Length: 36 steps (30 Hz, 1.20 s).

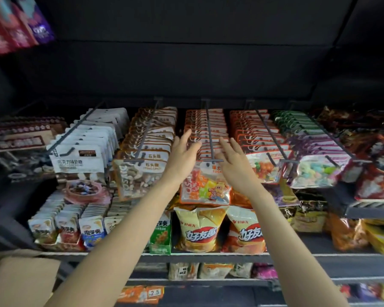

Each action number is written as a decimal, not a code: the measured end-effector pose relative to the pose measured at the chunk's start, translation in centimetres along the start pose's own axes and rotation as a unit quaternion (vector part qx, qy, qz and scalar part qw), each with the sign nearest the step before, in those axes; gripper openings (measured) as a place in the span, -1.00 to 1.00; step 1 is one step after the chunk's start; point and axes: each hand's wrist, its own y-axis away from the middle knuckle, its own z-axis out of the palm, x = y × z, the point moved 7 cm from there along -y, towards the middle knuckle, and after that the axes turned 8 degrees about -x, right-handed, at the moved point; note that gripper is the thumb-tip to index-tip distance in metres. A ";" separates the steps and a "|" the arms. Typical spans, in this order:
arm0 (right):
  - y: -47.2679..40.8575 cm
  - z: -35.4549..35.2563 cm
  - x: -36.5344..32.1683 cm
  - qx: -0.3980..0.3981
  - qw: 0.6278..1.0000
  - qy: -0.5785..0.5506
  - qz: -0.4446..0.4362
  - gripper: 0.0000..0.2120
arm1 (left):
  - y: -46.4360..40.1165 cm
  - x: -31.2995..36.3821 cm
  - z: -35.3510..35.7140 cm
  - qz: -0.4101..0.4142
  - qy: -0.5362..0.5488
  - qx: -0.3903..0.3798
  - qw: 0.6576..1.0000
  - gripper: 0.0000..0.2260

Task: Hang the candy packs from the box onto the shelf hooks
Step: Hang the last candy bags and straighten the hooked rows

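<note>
Both hands, left (182, 155) and right (233, 161), fingers released, flank the orange candy packs (205, 189) on their hook (210, 138).

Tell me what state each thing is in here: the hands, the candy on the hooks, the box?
Left hand: open, fingers spread on the orange candy packs.
Right hand: open, reaching the same row.
Orange candy packs: hanging on the hook, row full.
Cardboard box: lower left, contents hidden.
</note>
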 end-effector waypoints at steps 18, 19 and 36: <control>0.5 0.5 0.7 0.038 0.998 -0.055 0.018 -0.47 | -0.7 -1.0 0.4 -0.020 -0.079 -0.046 0.996 -0.48; 0.5 0.4 0.6 0.043 0.998 -0.047 0.014 -0.47 | -0.7 -1.2 0.5 -0.023 -0.071 -0.047 0.996 -0.49; 0.8 0.2 0.3 0.065 0.995 -0.071 0.011 -0.42 | -1.0 -1.6 0.9 0.001 -0.063 -0.048 0.997 -0.51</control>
